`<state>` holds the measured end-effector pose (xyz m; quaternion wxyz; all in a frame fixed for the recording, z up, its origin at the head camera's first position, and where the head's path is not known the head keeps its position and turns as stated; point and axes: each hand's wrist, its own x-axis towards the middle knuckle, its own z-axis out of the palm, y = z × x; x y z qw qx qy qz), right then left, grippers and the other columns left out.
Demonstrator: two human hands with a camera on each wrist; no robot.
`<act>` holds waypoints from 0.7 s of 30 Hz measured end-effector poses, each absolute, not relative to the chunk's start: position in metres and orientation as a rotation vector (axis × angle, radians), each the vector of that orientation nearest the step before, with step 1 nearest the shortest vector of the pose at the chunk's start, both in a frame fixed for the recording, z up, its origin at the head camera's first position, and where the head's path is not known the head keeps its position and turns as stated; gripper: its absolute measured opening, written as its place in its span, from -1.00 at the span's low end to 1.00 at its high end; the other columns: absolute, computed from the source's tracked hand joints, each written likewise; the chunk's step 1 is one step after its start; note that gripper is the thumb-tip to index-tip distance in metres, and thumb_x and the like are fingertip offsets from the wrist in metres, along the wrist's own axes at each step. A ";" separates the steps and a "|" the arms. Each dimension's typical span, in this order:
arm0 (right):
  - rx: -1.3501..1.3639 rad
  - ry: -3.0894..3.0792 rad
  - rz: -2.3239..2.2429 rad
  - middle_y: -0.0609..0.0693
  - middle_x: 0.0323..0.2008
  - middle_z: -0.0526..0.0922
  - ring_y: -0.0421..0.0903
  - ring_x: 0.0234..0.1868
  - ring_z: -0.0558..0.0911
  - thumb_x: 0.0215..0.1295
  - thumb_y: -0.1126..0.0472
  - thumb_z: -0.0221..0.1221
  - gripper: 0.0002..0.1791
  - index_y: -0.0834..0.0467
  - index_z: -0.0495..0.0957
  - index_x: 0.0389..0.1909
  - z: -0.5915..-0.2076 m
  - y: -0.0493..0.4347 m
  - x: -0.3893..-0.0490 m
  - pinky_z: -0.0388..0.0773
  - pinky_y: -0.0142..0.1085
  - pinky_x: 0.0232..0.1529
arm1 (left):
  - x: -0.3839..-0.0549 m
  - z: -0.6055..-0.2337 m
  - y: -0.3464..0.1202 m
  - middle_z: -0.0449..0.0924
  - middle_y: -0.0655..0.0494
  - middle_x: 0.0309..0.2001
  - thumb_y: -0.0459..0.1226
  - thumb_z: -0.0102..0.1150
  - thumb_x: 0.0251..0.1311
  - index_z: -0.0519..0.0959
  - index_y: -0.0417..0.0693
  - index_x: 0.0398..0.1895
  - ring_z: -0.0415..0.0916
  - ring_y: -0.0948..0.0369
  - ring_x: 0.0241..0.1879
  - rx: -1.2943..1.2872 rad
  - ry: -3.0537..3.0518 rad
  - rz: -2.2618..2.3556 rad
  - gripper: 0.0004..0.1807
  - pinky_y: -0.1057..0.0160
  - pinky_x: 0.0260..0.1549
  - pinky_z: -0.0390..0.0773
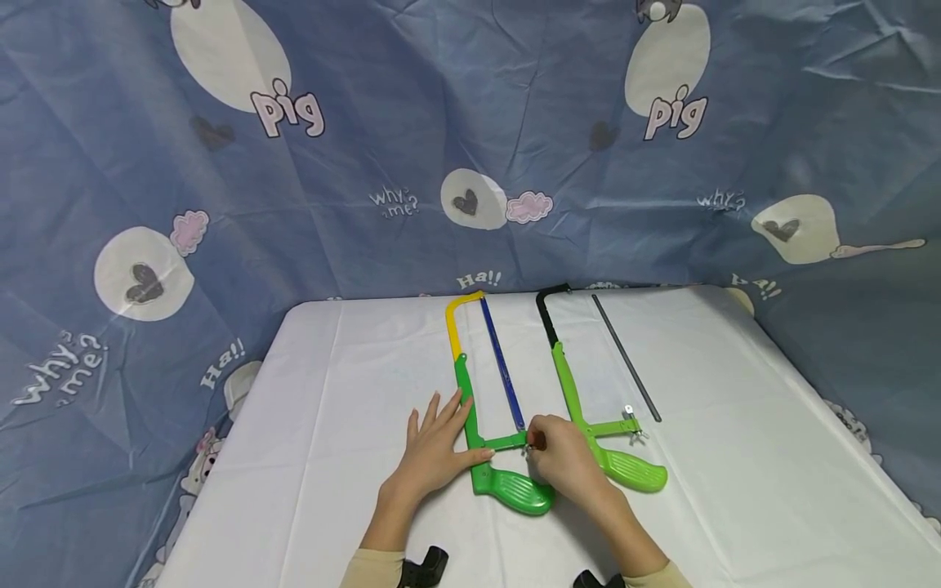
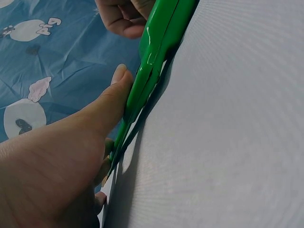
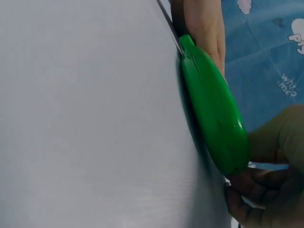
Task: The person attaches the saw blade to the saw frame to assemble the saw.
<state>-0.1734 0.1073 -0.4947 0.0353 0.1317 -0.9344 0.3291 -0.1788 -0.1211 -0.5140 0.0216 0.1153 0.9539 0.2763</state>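
A hacksaw with a dark green handle and lower frame [image 1: 518, 492], a yellow front end [image 1: 452, 322] and a blue blade [image 1: 502, 363] lies flat on the table. My left hand [image 1: 434, 449] rests on its frame, fingers spread and thumb across the lower part; the left wrist view shows that thumb [image 2: 111, 97] against the green frame [image 2: 142, 80]. At the end of the frame's short arm, the fingers of my right hand [image 1: 566, 457] pinch the small metal wing nut [image 1: 526, 450], mostly hidden by them. The green handle [image 3: 216, 111] fills the middle of the right wrist view.
Right of my right hand lies a second hacksaw frame [image 1: 569, 384], light green and black, with a metal wing nut [image 1: 636, 435] on its arm. A loose dark blade [image 1: 625, 355] lies beyond it. Printed blue cloth [image 1: 412, 122] hangs behind the white-covered table [image 1: 353, 392].
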 end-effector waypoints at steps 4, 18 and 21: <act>0.420 -2.890 0.952 -0.17 -0.61 0.43 -0.22 -0.56 0.35 -0.04 0.35 0.42 -0.71 0.04 0.47 -0.57 -0.495 0.105 -0.173 0.29 -0.40 -0.55 | -0.178 -0.515 -0.121 -0.06 0.18 0.61 0.44 0.13 0.05 0.12 0.17 0.57 -0.33 -0.06 0.62 0.364 2.958 0.852 0.07 -0.33 0.47 -0.37; 0.409 -2.866 0.888 -0.14 -0.67 0.43 -0.21 -0.62 0.34 -0.03 0.35 0.39 -0.75 0.09 0.46 -0.56 -0.491 0.098 -0.175 0.25 -0.41 -0.61 | -0.179 -0.514 -0.121 -0.05 0.16 0.61 0.41 0.15 0.06 0.12 0.15 0.56 -0.31 -0.08 0.62 0.371 2.954 0.856 0.07 -0.34 0.47 -0.36; 0.370 -2.881 0.983 -0.15 -0.67 0.45 -0.21 -0.62 0.37 0.00 0.35 0.37 -0.77 0.08 0.48 -0.53 -0.491 0.099 -0.176 0.28 -0.40 -0.61 | -0.178 -0.514 -0.122 -0.04 0.14 0.61 0.40 0.17 0.05 0.13 0.14 0.56 -0.29 -0.09 0.61 0.373 2.956 0.855 0.07 -0.34 0.47 -0.35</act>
